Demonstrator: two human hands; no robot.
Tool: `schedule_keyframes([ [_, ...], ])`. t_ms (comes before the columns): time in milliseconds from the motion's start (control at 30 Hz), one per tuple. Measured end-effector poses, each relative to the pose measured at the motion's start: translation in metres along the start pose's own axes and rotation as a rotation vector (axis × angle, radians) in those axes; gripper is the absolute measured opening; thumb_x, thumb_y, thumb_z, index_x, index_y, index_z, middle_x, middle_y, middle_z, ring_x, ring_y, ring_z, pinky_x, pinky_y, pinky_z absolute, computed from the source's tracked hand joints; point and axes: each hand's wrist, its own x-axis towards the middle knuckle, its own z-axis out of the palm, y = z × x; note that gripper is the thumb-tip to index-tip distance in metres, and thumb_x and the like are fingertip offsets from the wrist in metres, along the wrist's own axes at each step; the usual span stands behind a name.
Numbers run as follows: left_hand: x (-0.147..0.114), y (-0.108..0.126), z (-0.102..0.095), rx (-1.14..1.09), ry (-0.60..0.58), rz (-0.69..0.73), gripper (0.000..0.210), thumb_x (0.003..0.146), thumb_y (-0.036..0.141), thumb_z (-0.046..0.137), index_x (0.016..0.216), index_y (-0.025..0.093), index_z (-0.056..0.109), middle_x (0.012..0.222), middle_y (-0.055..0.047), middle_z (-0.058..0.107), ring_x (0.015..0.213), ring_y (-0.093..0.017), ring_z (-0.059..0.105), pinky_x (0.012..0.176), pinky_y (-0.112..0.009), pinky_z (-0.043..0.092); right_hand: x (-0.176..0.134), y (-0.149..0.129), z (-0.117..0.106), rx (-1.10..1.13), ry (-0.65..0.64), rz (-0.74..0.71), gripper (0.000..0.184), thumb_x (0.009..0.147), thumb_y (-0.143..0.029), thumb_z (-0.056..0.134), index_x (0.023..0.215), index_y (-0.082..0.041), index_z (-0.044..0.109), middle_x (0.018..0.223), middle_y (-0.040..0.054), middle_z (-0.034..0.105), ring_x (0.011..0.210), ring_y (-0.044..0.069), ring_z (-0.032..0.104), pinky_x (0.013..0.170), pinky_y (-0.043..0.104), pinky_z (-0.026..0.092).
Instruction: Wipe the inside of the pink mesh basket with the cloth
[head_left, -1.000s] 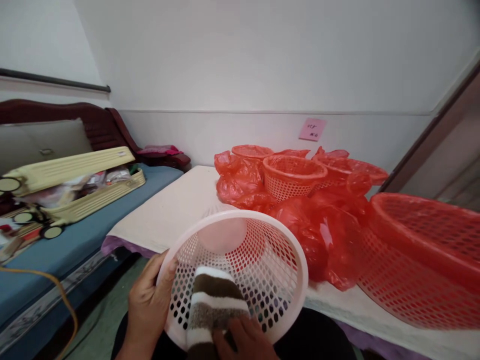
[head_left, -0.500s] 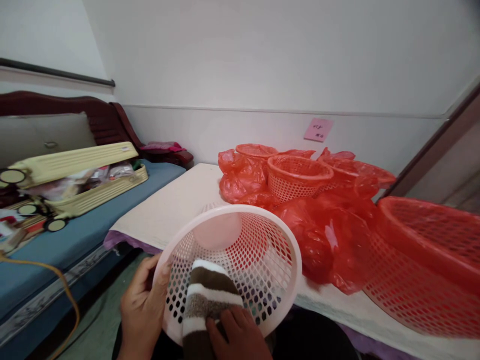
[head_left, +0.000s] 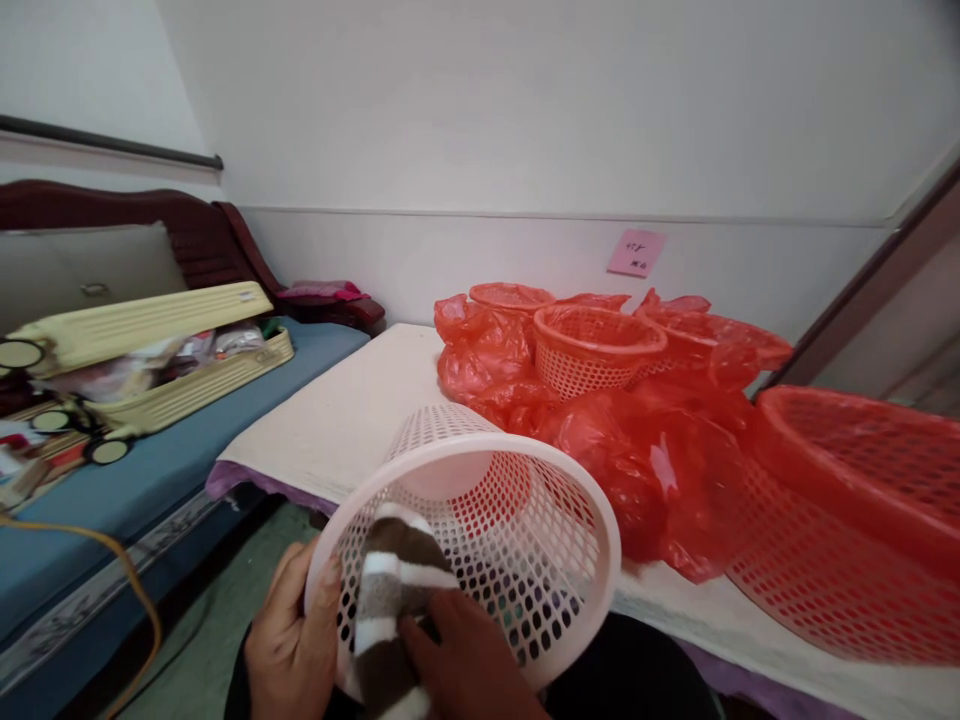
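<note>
A pale pink perforated plastic basket point(head_left: 525, 530) is tilted with its opening toward me, low in the middle of the view. My left hand point(head_left: 292, 640) grips its left rim. My right hand point(head_left: 465, 665) presses a brown-and-white striped cloth point(head_left: 390, 590) against the inside of the basket near the lower rim. The lower part of both hands is cut off by the frame's bottom edge.
A cream-covered table point(head_left: 352, 410) holds red plastic bags point(head_left: 637, 460), a small orange-red basket point(head_left: 596, 350) and a large red basket point(head_left: 862, 520) at right. An open yellow suitcase point(head_left: 150, 365) lies on a blue bed at left. A pink note point(head_left: 634, 252) is on the wall.
The basket has tipped so more of its outer side shows. The striped cloth and my right hand have shifted left and lower inside the basket.
</note>
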Motion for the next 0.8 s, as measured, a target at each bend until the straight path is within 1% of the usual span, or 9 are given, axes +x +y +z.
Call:
schedule_keyframes([
  [67,0.001,0.001,0.001,-0.002,0.005,0.028,0.024,0.087,0.042,0.055,0.099,0.024,0.068,0.088,0.002,0.061,0.083,-0.014,0.056,0.077,-0.022,0.042,0.0,0.019,-0.006,-0.091,-0.049,0.003,0.016,0.083,-0.027,0.066,0.099,-0.023,0.066,0.081,0.0047,0.066,0.075,0.023,0.062,0.063,0.033,0.048],
  [167,0.001,-0.002,0.002,0.013,-0.028,0.083,0.021,0.089,0.037,0.055,0.101,0.025,0.067,0.093,0.002,0.062,0.086,-0.014,0.057,0.08,-0.022,0.042,0.008,0.041,-0.016,-0.196,-0.203,0.128,0.012,0.081,-0.014,0.063,0.089,-0.022,0.067,0.083,0.0059,0.067,0.076,0.025,0.063,0.064,0.034,0.048],
  [233,0.0,-0.004,0.002,0.042,-0.079,0.141,0.02,0.089,0.035,0.055,0.103,0.026,0.067,0.094,0.002,0.063,0.085,-0.013,0.058,0.078,-0.021,0.043,0.013,0.044,-0.017,-0.183,-0.258,0.212,0.012,0.083,-0.012,0.06,0.085,-0.023,0.066,0.083,0.0059,0.067,0.075,0.024,0.064,0.062,0.033,0.048],
  [300,0.0,-0.005,0.002,0.086,-0.107,0.194,0.02,0.09,0.033,0.054,0.104,0.026,0.066,0.094,0.002,0.063,0.084,-0.013,0.059,0.077,-0.021,0.044,0.017,0.039,-0.012,-0.131,-0.254,0.241,0.011,0.084,-0.016,0.06,0.088,-0.024,0.065,0.085,0.0051,0.066,0.075,0.023,0.064,0.062,0.032,0.048],
  [433,0.003,-0.001,0.004,0.18,-0.138,0.304,0.023,0.09,0.03,0.054,0.108,0.026,0.066,0.092,0.002,0.064,0.082,-0.012,0.06,0.076,-0.02,0.045,0.023,0.033,0.007,-0.116,-0.23,0.191,0.012,0.085,-0.019,0.06,0.096,-0.024,0.064,0.084,0.0041,0.065,0.076,0.021,0.063,0.065,0.032,0.048],
  [533,0.002,0.001,0.007,0.223,-0.126,0.354,0.023,0.089,0.029,0.054,0.108,0.026,0.066,0.095,0.003,0.067,0.084,-0.012,0.062,0.08,-0.02,0.046,0.034,0.05,0.018,-0.159,-0.245,0.242,0.013,0.088,-0.016,0.055,0.094,-0.02,0.065,0.085,0.0068,0.066,0.079,0.022,0.063,0.068,0.034,0.048],
  [667,0.001,0.0,0.009,0.248,-0.119,0.351,0.023,0.089,0.033,0.055,0.105,0.024,0.069,0.098,0.001,0.072,0.086,-0.015,0.066,0.079,-0.023,0.049,0.055,0.081,0.025,-0.165,-0.252,0.338,0.017,0.088,-0.013,0.051,0.093,-0.015,0.067,0.091,0.0133,0.068,0.085,0.027,0.063,0.071,0.039,0.049],
  [733,0.0,0.002,0.01,0.262,-0.114,0.363,0.025,0.088,0.035,0.055,0.104,0.023,0.07,0.098,-0.001,0.073,0.088,-0.017,0.067,0.08,-0.024,0.05,0.061,0.088,0.028,-0.136,-0.253,0.372,0.019,0.087,-0.013,0.05,0.094,-0.014,0.068,0.091,0.0142,0.068,0.086,0.028,0.064,0.073,0.04,0.049],
  [800,0.002,0.003,0.011,0.266,-0.112,0.402,0.025,0.088,0.034,0.056,0.106,0.023,0.069,0.097,-0.002,0.072,0.089,-0.017,0.067,0.079,-0.024,0.051,0.062,0.087,0.03,-0.08,-0.255,0.385,0.021,0.086,-0.014,0.05,0.097,-0.015,0.067,0.092,0.0135,0.067,0.086,0.027,0.064,0.072,0.038,0.049],
])
